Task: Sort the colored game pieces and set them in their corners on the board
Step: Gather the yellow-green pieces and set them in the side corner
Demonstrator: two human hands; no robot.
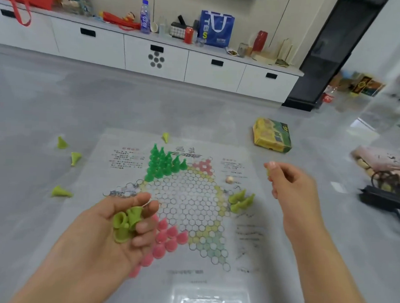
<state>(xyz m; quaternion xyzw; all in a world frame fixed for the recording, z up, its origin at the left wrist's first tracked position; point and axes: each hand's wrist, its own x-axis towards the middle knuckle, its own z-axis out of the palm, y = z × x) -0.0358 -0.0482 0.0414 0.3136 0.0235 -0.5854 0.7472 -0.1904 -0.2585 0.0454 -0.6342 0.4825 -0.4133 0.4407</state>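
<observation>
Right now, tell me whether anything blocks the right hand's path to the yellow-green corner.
Nothing visible does. The right hand pinches a yellow-green piece above the board, and the few pieces already standing in that corner lie just below and left of it, with only open board between.

Head-worn view looks forward and down, close over the board.

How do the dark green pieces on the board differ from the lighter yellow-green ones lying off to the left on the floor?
The dark green pieces stand upright, packed together in one corner of the board; the yellow-green pieces on the floor lie tipped over, scattered apart, off the board. The first are deep green, the second pale lime. Both share the same small cone shape.
</observation>
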